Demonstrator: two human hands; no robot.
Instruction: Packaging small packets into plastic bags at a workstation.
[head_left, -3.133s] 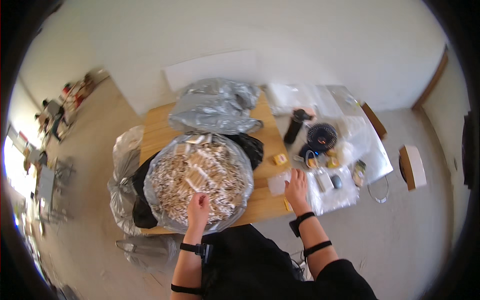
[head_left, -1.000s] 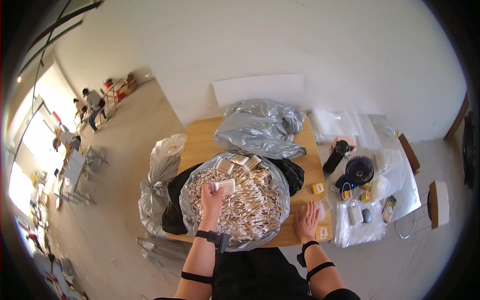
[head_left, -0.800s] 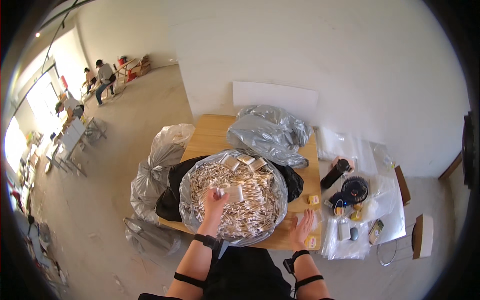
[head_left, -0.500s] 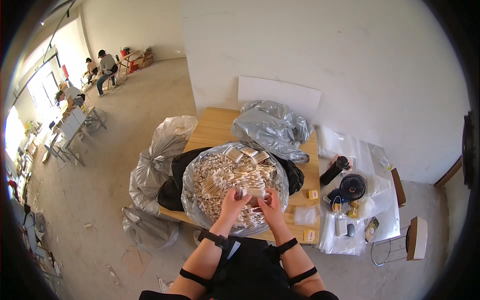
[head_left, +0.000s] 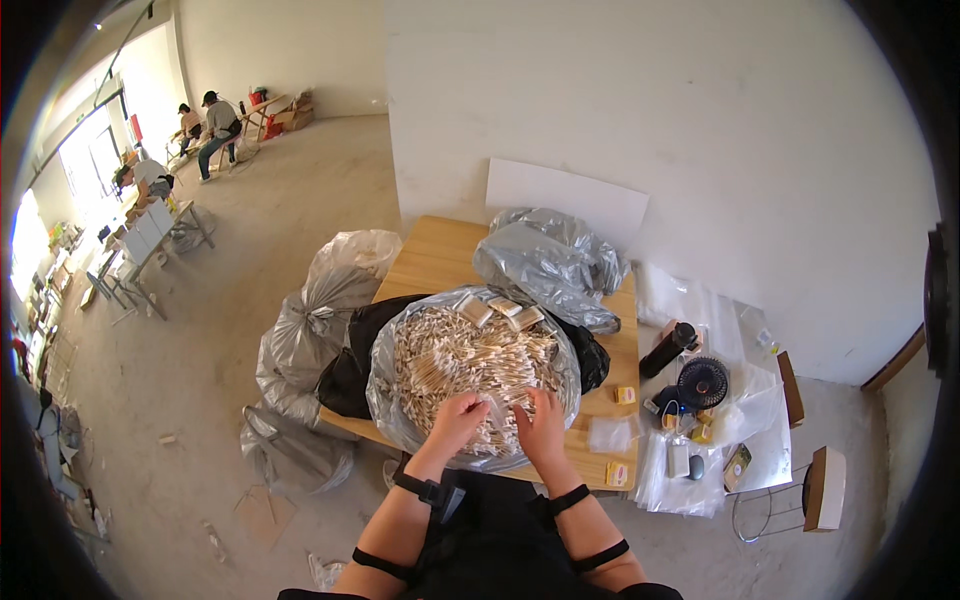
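Your wooden bench (head_left: 430, 242) stands by a pale wall (head_left: 640, 100), with bare concrete floor (head_left: 250, 230) stretching left. On it, cotton swabs (head_left: 450, 350) fill an open grey bag (head_left: 382, 395). Your left hand (head_left: 457, 423) and right hand (head_left: 541, 426) are slightly apart over the heap's near side, fingers curled; you cannot tell whether either grips anything. The far-left people (head_left: 217, 122) are too small to make out.

Loose cotton swabs (head_left: 450, 365), pale sticks with white tips, heaped jumbled in open grey bag (head_left: 382, 400) at table's (head_left: 430, 250) near edge, left hand (head_left: 456, 422) and right hand (head_left: 543, 428) over near side, three swab packs (head_left: 474, 310) lying by far rim.
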